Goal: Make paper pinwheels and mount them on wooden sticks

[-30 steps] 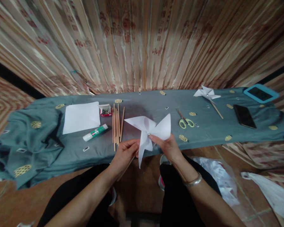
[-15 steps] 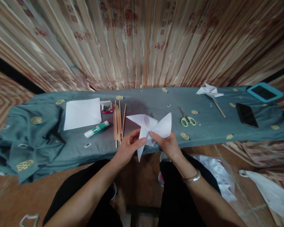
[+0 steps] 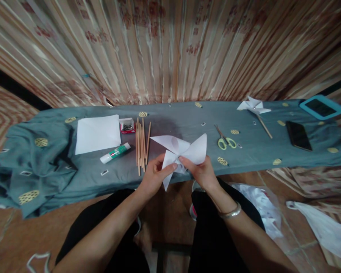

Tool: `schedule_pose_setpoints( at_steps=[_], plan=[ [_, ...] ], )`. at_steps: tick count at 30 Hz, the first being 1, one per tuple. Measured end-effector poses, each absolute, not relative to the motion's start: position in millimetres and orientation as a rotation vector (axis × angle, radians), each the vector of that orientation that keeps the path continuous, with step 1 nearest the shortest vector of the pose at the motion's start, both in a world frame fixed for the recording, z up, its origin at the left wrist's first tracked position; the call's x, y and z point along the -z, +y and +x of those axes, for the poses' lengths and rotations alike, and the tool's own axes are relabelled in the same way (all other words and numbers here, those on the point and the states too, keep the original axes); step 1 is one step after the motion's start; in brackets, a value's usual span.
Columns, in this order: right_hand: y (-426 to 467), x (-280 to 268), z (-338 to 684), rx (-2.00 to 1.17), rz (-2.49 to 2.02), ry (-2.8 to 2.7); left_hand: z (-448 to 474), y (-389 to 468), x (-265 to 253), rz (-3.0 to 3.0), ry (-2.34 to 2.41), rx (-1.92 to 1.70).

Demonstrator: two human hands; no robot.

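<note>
A white paper pinwheel (image 3: 197,149) with folded, pointed blades is held between both hands above the near edge of the cloth-covered table. My left hand (image 3: 155,175) grips its lower left blade, thumb on top and fingers behind. My right hand (image 3: 201,172) pinches it from the right, with the thumb pressed at the centre. The fingers behind the paper are hidden. Just left of the pinwheel lies a bundle of wooden sticks (image 3: 141,146). Green-handled scissors (image 3: 225,138) rest to its right.
A glue stick (image 3: 115,152), a stack of white paper (image 3: 98,133) and a small red-and-white box of pins (image 3: 127,126) lie left. At right are another pinwheel on a stick (image 3: 255,107), a black phone (image 3: 299,135) and a blue-framed device (image 3: 321,107). Plastic bags (image 3: 324,223) lie on the floor.
My right thumb has shifted slightly over the pinwheel's centre, and the lower left blade looks a little wider and tilted. Both hands keep their hold. The whole view has shifted slightly.
</note>
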State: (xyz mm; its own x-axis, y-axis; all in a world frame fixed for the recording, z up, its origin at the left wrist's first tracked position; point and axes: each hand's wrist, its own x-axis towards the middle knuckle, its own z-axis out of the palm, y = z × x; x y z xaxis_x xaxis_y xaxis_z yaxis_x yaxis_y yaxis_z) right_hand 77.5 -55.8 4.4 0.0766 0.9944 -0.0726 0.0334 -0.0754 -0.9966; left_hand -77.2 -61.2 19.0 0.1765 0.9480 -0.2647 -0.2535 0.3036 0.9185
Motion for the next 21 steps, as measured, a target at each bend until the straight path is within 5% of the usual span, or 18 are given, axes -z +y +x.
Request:
schedule_pose_setpoints(
  at_steps=[21],
  plan=[
    [-56.8,-11.2,72.5,-1.197,-1.314,-1.134,-77.3,-56.8,-12.8,0.891,1.152,-1.048]
  ],
)
